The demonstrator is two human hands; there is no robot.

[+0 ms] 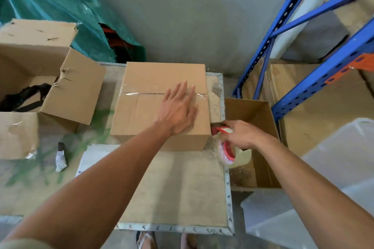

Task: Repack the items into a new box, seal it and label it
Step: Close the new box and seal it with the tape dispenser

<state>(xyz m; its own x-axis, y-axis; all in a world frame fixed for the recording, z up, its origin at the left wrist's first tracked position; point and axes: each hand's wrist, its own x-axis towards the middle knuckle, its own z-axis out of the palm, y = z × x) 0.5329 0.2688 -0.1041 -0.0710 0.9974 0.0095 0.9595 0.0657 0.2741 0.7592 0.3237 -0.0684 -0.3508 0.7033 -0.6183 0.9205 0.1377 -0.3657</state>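
Box (162, 105) mid-table, flaps closed, tape across seam. Left hand (179, 110) flat and open on top; right hand (241, 134) grips dispenser (227, 147) at right side. No label visible yet

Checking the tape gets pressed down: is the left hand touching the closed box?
Touching. The head view shows the left hand lying flat on the closed box, fingers over the tape.
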